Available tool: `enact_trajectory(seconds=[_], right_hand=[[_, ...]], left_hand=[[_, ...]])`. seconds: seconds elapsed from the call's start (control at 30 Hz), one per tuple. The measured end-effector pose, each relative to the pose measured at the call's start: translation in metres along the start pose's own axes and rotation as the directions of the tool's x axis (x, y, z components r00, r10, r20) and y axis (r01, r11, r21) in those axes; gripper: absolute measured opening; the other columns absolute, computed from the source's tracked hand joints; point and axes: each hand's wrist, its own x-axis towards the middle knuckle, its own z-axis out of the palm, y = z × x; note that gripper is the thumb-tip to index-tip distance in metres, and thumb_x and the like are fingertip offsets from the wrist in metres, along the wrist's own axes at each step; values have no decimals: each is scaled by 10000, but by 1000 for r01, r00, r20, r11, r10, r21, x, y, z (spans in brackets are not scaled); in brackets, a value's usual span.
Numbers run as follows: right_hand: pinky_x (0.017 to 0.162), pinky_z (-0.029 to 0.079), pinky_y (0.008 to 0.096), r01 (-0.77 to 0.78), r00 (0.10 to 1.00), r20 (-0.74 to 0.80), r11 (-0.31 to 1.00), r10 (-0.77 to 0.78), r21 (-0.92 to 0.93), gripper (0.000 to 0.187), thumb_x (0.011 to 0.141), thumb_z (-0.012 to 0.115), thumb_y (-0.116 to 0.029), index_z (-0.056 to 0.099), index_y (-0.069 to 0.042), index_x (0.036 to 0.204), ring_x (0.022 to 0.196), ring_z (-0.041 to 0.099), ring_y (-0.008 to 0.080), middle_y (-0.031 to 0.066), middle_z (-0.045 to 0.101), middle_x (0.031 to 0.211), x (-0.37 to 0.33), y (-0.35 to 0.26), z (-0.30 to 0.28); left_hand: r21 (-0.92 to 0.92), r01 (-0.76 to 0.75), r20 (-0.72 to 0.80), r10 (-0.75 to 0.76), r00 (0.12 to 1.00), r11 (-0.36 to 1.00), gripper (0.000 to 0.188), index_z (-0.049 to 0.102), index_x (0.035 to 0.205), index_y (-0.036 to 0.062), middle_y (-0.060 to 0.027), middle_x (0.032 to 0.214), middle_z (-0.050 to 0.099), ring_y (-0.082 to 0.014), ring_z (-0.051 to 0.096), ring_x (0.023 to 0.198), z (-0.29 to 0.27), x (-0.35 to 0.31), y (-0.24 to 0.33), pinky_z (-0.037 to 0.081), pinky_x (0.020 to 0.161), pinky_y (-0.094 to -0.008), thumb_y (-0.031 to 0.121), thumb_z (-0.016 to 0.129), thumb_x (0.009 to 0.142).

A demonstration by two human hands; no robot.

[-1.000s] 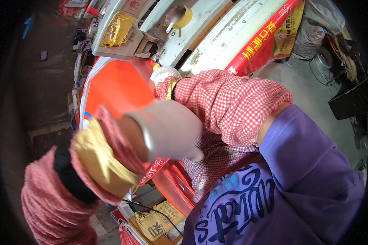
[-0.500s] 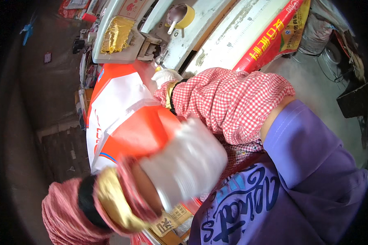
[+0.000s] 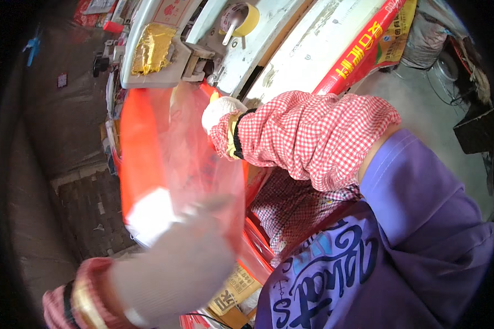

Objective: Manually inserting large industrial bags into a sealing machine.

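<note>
A large red-and-white plastic bag [image 3: 140, 142] hangs in front of me, with a sheer reddish layer facing me. At its upper right edge my right hand [image 3: 220, 113], in a white glove, is closed on the bag's edge just below a pale machine; its fingertips are mostly hidden. My left hand [image 3: 181, 263], in a greyish-white glove, is over the bag's lower part. Motion smears its fingers, so their grip cannot be made out. Red checked sleeve covers [image 3: 313, 137] cover both forearms.
The pale machine head [image 3: 159, 44] bears a gold tape patch [image 3: 153, 49]. A yellow tape roll [image 3: 250, 22] with a white-handled tool [image 3: 230, 32] lies on the pale surface. Red-and-yellow sacking [image 3: 357, 52] drapes at upper right. A printed brown package [image 3: 233, 290] is below.
My left hand has swung down and left. The bag has shifted from its printed white-and-red face to the sheer reddish layer. My right hand has stayed near the machine.
</note>
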Motion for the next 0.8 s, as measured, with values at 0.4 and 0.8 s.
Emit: enact_trajectory(seconds=[0.4, 0.8], right_hand=[[491, 472, 391, -33, 999, -14, 997, 34, 66, 99, 684, 588, -115, 647, -37, 685, 555, 581, 261, 105, 602, 637, -21, -2, -10], [544, 481, 399, -284, 959, 7, 957, 285, 57, 184, 817, 512, -153, 613, -10, 758, 630, 600, 306, 174, 598, 695, -24, -43, -27]], left_hand=[[-61, -75, -482, 36, 875, 995, 131, 560, 752, 54, -103, 552, 541, -283, 584, 553, -17, 66, -13, 469, 522, -379, 183, 537, 766], [-343, 124, -273, -226, 935, 931, 170, 646, 682, 97, -74, 593, 560, -264, 548, 580, -6, -7, -102, 438, 535, -356, 156, 721, 541]])
